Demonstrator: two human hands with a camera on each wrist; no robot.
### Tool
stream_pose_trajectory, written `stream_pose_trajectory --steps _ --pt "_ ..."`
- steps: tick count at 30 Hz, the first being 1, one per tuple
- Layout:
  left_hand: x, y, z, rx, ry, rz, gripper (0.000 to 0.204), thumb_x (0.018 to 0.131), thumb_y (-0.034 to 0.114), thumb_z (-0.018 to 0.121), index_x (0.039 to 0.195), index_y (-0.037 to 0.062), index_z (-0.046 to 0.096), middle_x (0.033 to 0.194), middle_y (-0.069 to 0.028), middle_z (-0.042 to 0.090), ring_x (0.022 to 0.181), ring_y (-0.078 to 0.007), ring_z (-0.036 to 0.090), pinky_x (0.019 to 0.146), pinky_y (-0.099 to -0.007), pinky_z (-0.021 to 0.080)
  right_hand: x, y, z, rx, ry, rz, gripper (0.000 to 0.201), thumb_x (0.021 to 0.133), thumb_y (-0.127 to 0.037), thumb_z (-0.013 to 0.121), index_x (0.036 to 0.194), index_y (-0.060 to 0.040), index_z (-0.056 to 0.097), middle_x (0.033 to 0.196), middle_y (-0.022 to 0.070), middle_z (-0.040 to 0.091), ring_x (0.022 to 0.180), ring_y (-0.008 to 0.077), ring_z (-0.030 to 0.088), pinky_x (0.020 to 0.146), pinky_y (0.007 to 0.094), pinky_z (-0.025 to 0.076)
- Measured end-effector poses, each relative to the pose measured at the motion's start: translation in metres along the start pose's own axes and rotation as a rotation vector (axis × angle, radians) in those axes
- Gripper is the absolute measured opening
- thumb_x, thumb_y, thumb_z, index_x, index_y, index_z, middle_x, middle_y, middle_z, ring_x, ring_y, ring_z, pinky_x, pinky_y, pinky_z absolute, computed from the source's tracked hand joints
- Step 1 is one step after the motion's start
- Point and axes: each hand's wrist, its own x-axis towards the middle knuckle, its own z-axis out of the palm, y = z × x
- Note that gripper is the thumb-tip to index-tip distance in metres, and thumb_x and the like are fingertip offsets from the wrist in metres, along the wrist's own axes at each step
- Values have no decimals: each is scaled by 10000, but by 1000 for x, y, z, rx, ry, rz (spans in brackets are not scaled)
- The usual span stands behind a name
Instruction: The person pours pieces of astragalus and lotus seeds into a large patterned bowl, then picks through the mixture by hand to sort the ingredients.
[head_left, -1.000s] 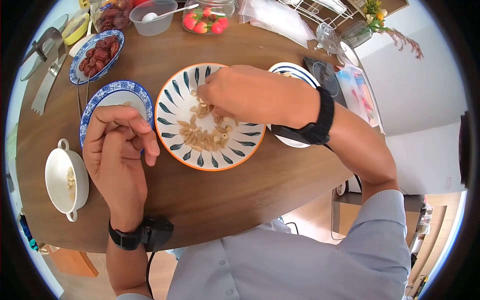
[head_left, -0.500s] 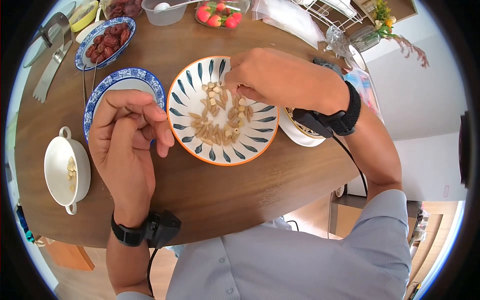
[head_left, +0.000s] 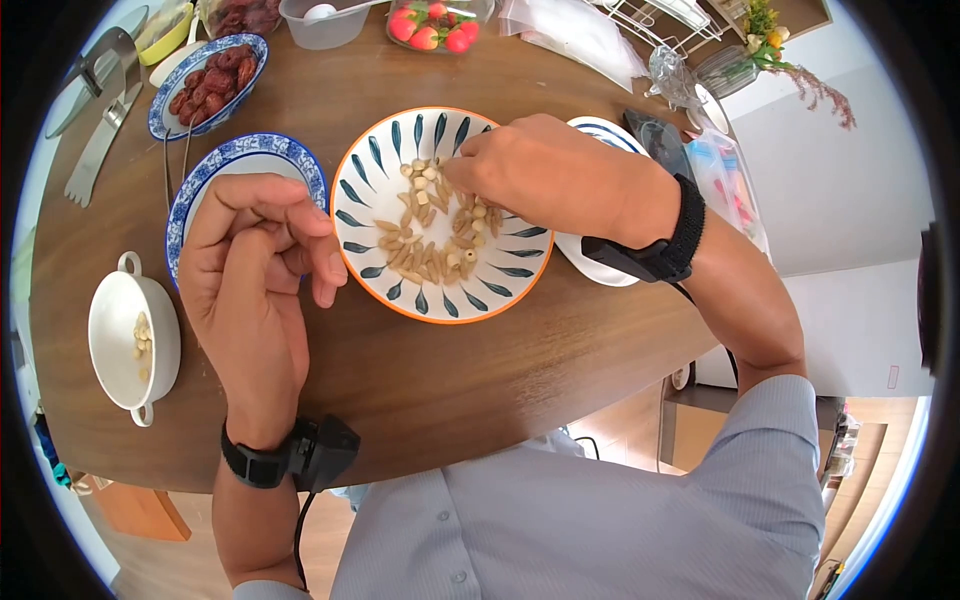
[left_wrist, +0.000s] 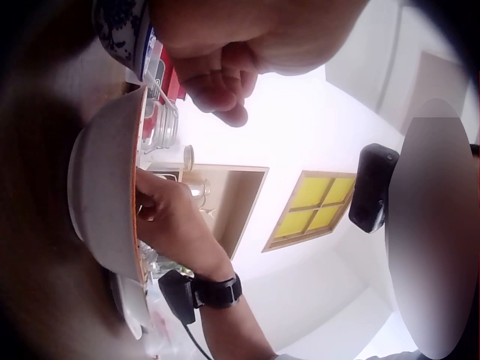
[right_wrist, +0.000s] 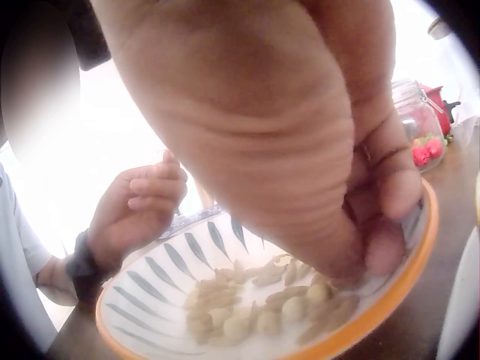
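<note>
My right hand (head_left: 570,185) reaches into a deep white bowl (head_left: 372,222) with an orange rim and dark green strokes. Its fingers are bent down with the tips drawn together at the inner wall, low by the pieces; I cannot tell whether a piece is between them. Slender tan pieces (head_left: 425,265) and pale round seeds (head_left: 423,197) lie spread in a rough ring across the bowl's bottom. Loosely curled and holding nothing, my left hand (head_left: 255,270) hovers left of that bowl. It overlaps a blue-rimmed dish (head_left: 275,143) in the head view.
A two-handled white pot (head_left: 115,330) with a few pale seeds stands at left. Behind are a dish of red dates (head_left: 212,92), a metal utensil (head_left: 95,165), a clear tub (head_left: 325,28) and a strawberry jar (head_left: 440,28). Under the right wrist is a white dish (head_left: 592,262).
Over the second my right hand shifts right within the bowl, uncovering pale seeds at its upper left, then dips slightly lower. My left hand keeps its pose. The head view has shifted a little.
</note>
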Motion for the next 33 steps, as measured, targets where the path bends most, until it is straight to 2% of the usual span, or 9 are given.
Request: stream_pose_trajectory --steps 12,16,17,18,21,24,28,31,33 --pt "0 0 -1 10 10 -32 298 975 -49 366 1104 -19 633 911 -113 702 647 -158 631 545 -258 473 -3 -6 -4 -63 17 52 143 832 -26 697 936 14 608 850 166 680 848 352 708 697 431 571" --pt "-1 -3 1 67 -3 -112 278 1012 -17 394 1170 -23 623 990 -118 701 720 -146 630 587 -246 469 4 -1 -24 284 176 86 79 874 -48 677 944 -16 661 811 186 687 805 371 703 720 465 547" --pt "2 -4 -9 44 -136 -157 323 1064 72 379 1289 -31 587 1158 -164 696 947 -247 707 775 -326 558 8 -2 -31 337 205 85 79 876 -49 685 946 -23 659 810 177 683 798 378 694 725 472 535" --pt "2 -1 -2 50 -131 -152 323 1064 72 379 1289 -31 587 1158 -164 696 947 -247 707 775 -326 558 14 -5 -38 337 209 77 79 876 -49 685 946 -23 659 810 177 683 798 378 694 725 472 535" --pt "4 3 11 -389 -165 -459 495 1134 301 319 1485 -28 435 1387 -224 594 1314 -374 584 1126 -473 482 40 -21 -53 423 388 -58 105 850 -74 696 930 -17 657 822 167 679 806 378 686 708 460 535" --pt "1 0 4 -801 -181 -516 533 1142 341 306 1478 -57 415 1397 -211 586 1322 -342 578 1122 -463 488 61 -42 -54 365 480 -244 124 841 -100 680 937 -22 677 856 150 690 846 353 700 707 437 546" --pt "3 -4 -10 -937 -188 -497 539 1143 328 298 1447 -97 430 1422 -223 558 1339 -338 563 1192 -457 440 63 -52 -52 337 370 -287 181 845 -118 626 990 -33 694 910 143 700 882 356 705 737 418 562" --pt "8 2 -14 -819 -128 -552 517 1141 267 313 1454 -132 413 1519 -273 474 1412 -373 496 1196 -449 440 54 -35 -50 374 537 -191 194 831 -9 720 1013 -50 666 879 132 643 824 349 643 689 428 521" --pt "10 7 -12 -767 -83 -509 500 1135 236 331 1429 -158 423 1507 -295 473 1417 -388 486 1205 -444 432 36 -25 -52 300 439 -99 162 852 -29 686 1012 -34 661 850 168 656 834 382 661 693 453 530"
